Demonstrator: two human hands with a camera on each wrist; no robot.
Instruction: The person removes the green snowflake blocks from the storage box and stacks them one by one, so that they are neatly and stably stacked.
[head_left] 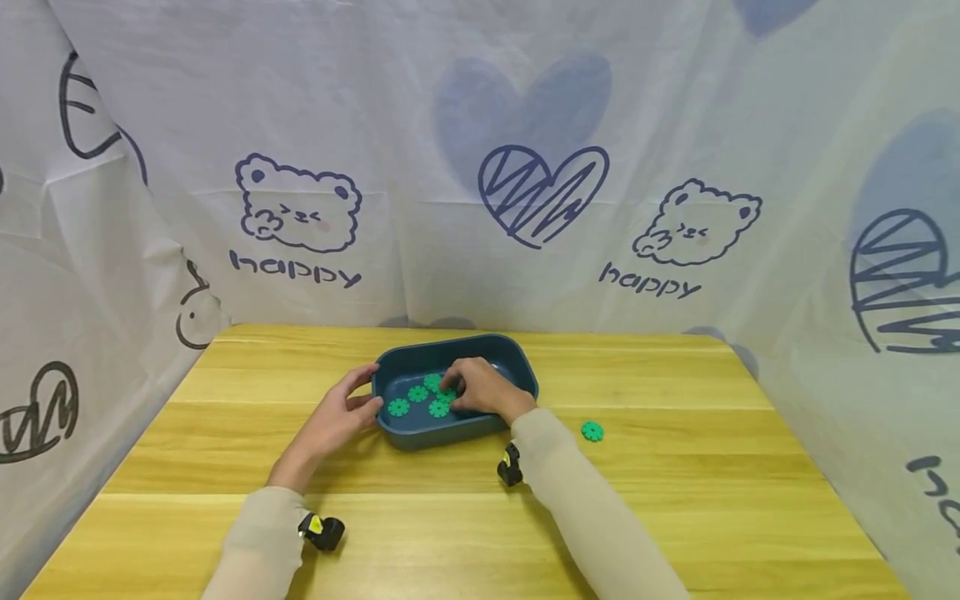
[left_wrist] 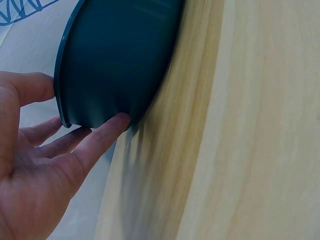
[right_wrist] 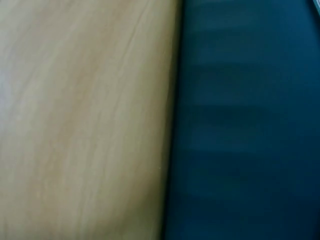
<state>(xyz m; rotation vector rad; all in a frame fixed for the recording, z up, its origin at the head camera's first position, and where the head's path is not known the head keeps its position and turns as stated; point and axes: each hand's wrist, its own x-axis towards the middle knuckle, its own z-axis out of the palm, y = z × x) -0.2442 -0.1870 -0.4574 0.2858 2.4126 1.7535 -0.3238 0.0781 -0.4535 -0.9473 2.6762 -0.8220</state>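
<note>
A dark blue-green plastic bin (head_left: 420, 437) stands on the wooden table. Several green notched discs (head_left: 398, 407) lie on its floor, towards the left half. At the bin's left end is my left hand (head_left: 341, 421), its spread fingers and thumb resting on the outer wall; the left wrist view shows the fingertips (left_wrist: 120, 120) against that wall and near the rim. My right hand (head_left: 480, 387) reaches down inside the bin with bent fingers, thumb and forefinger right at a couple of discs. I cannot tell whether it grips one. In the right wrist view only the bin's side (right_wrist: 245, 125) and table appear, blurred.
One more green disc (head_left: 592, 431) lies on the wooden table (head_left: 675, 500), to the right of the bin. Behind the table hangs a white cloth (head_left: 420, 250) printed with bears and hearts. Each wrist carries a small black camera (head_left: 324, 532).
</note>
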